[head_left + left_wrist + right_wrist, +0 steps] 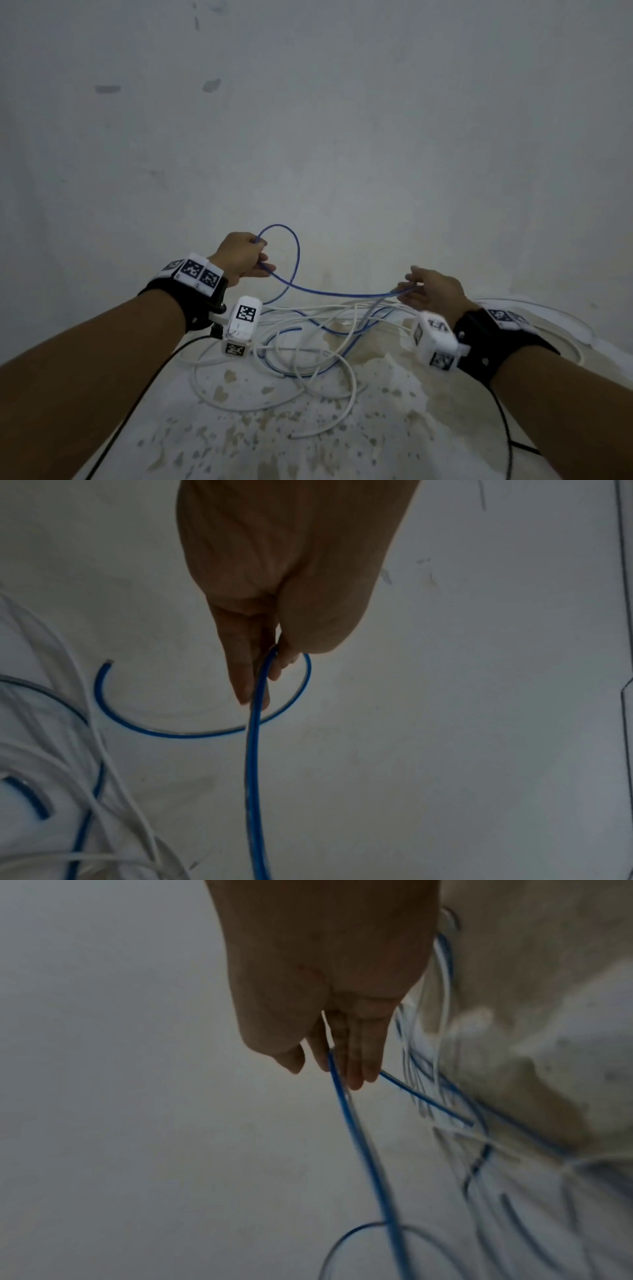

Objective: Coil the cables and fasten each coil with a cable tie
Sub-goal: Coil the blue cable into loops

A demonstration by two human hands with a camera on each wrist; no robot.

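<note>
My left hand (241,255) pinches a first loop of the blue cable (337,294), which runs sideways to my right hand (430,289), fingers loosely curled round it; the slack trails down into tangled white cables (308,346) on the bench (308,445).

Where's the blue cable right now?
In the head view the blue cable hangs between both hands: the left hand pinches a loop of it, the right hand holds it further along, and the rest trails into the white cables below.
</note>
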